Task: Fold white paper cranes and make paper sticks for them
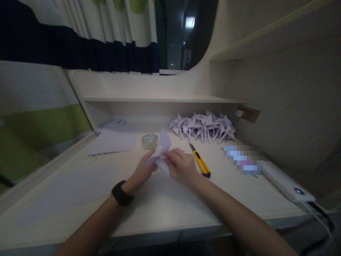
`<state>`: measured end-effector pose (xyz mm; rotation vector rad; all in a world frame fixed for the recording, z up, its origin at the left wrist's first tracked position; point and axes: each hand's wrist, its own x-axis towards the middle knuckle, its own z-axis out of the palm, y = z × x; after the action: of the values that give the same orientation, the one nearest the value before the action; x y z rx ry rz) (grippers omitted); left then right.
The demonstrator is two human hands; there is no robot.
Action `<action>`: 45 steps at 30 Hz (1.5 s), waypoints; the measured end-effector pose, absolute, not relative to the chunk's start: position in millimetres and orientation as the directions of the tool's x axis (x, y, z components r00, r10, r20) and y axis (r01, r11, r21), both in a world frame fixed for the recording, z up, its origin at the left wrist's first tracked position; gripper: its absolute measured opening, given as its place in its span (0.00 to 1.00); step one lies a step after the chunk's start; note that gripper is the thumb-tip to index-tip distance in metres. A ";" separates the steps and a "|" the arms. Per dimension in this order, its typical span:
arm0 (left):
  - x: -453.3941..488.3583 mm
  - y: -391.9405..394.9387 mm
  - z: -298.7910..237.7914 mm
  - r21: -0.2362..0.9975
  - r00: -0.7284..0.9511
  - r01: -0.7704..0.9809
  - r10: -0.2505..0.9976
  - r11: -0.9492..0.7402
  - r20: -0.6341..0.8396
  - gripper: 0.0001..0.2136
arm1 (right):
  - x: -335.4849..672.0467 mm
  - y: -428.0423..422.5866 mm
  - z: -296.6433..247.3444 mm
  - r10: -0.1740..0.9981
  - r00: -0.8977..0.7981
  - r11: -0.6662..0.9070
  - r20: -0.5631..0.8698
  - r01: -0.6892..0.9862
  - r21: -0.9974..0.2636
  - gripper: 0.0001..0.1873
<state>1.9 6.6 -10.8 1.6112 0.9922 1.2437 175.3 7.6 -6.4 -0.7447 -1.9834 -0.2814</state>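
Observation:
Both hands meet over the middle of the pale desk (pixel 66 199), holding a folded white paper pinwheel (pixel 163 151). My left hand (pixel 142 172), with a black band on its wrist, pinches the paper from the left. My right hand (pixel 182 167) has its fingers closed on the paper's right side. One pointed paper flap sticks up above the fingers. A roll of clear tape (pixel 149 141) lies just behind the hands. A yellow utility knife (pixel 201 164) lies right of my right hand.
A heap of finished white paper pinwheels (pixel 204 126) sits at the back right under a shelf. Flat white sheets (pixel 114 140) lie at the back left. A white power bank (pixel 286 183) with cables lies at the right edge, near a wall socket (pixel 247 113).

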 end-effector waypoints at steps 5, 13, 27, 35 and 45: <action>5.6 3.2 -4.5 0.947 0.174 0.152 0.951 -0.283 0.256 0.11 | 179.2 10.8 -7.5 0.296 -0.419 0.792 0.858 0.609 0.024 0.09; 2.0 5.1 -3.6 0.811 0.238 0.308 0.866 -0.497 0.440 0.07 | 174.3 5.4 -3.5 0.486 -0.418 0.747 0.768 0.655 -0.116 0.06; -1.5 2.1 -0.7 0.653 0.303 0.452 0.793 -0.608 0.529 0.08 | 181.1 13.0 15.0 0.757 -0.369 0.651 0.540 0.343 -0.677 0.04; 0.1 -0.3 1.2 0.614 0.291 0.500 0.786 -0.611 0.545 0.09 | 180.4 8.2 22.0 0.760 -0.301 0.650 0.577 0.391 -0.652 0.04; 2.3 -3.5 3.8 0.614 0.179 0.542 0.793 -0.573 0.582 0.10 | 173.9 11.6 13.4 0.773 -0.295 0.633 0.562 0.289 -0.719 0.03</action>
<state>2.3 -3.5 3.8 2.1895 1.2797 1.3450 173.9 11.6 13.4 -0.8467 -1.8635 0.6125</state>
